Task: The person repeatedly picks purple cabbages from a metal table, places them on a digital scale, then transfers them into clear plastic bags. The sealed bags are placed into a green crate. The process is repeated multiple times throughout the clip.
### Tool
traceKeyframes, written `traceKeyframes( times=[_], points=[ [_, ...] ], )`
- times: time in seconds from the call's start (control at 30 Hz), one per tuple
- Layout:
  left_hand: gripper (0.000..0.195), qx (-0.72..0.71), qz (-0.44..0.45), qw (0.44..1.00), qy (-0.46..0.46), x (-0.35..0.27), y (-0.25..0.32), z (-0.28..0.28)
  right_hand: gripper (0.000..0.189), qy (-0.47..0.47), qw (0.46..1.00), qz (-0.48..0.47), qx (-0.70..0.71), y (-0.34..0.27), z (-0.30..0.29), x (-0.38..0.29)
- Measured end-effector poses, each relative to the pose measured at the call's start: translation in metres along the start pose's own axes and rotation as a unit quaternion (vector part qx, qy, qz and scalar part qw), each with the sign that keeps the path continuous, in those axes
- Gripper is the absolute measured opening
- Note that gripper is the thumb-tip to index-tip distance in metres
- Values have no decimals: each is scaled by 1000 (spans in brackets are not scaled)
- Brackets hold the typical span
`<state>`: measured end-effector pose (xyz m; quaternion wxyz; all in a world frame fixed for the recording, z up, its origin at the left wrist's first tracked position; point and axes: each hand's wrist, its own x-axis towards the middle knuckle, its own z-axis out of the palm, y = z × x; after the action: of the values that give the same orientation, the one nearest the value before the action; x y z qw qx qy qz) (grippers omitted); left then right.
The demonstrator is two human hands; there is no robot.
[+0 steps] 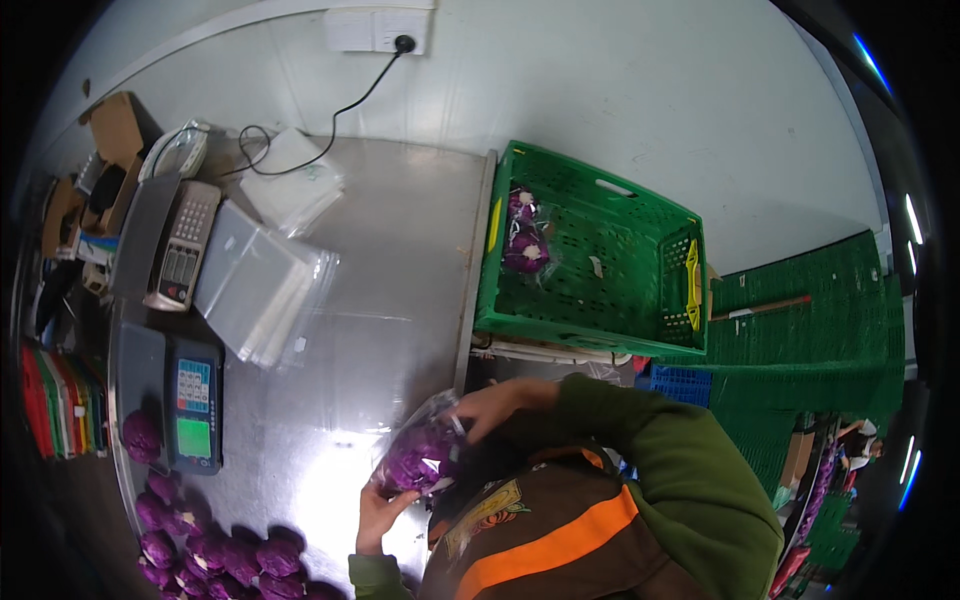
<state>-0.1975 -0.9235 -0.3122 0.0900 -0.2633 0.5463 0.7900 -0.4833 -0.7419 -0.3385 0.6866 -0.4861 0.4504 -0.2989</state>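
A red cabbage in a clear plastic bag (424, 457) is between my two hands, over the near edge of the steel table. My left hand (384, 514) grips the bag's lower left side, thumb against the cabbage. With its fingers closed on the other end of the bag, my right hand (499, 409) is above and to the right. A pile of unbagged red cabbages (225, 559) lies at the lower left. One more red cabbage (141, 436) sits on the plate of a digital scale (196, 405) whose display is lit green.
Flat clear bags (259, 285) lie on the steel table (397, 247) beside a second scale (184, 247). A green plastic crate (600, 330) holds bagged red cabbages (526, 251). A black cable (335, 124) runs from the wall socket. Stacked green crates (795, 322) stand at the right; a person (861, 442) is far off.
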Motion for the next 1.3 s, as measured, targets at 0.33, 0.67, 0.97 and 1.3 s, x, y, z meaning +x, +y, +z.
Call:
traceKeyframes(
  times=[0.33,0.67,0.97,1.3],
  points=[
    [57,84,34,975,-203,233,130,190,89,435,855,-33,282,1,-54,-264],
    [58,134,-292,938,-131,377,75,270,66,408,760,26,505,155,-100,-301],
    [68,783,132,607,12,354,66,278,67,298,848,109,425,182,-137,-198],
    [53,658,302,686,-72,461,97,325,67,507,719,167,445,228,-151,-263]
  ],
)
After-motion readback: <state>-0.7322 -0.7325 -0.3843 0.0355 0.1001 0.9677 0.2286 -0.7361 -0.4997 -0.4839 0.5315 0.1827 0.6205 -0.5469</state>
